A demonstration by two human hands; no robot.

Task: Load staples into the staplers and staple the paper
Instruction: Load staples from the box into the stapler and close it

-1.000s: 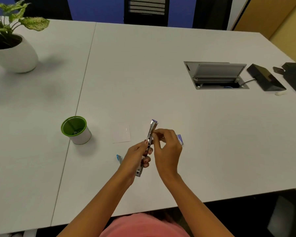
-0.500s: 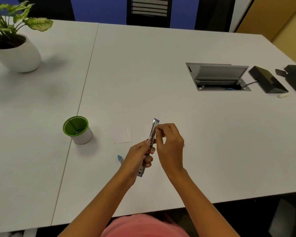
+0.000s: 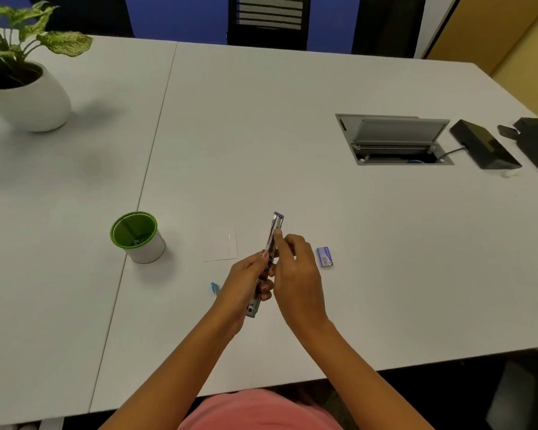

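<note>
My left hand (image 3: 246,282) grips an opened silver stapler (image 3: 275,228) with a purple tip, holding it above the table with the tip pointing away from me. My right hand (image 3: 295,271) is at the stapler's right side, its fingertips pinched against the metal channel; whether they hold staples I cannot tell. A small white sheet of paper (image 3: 220,245) lies flat just left of the hands. A purple staple box (image 3: 324,256) lies on the table to the right. A blue object (image 3: 214,288) shows partly behind my left wrist.
A green-rimmed white cup (image 3: 139,238) stands to the left. A potted plant (image 3: 22,79) sits at the far left. An open cable hatch (image 3: 392,141) and black devices (image 3: 485,144) are at the far right. The table's front edge (image 3: 385,364) is near my body.
My right hand's fingers have shifted slightly along the stapler channel, uncovering the staple box on the table behind it. My left hand keeps the stapler in the same place.
</note>
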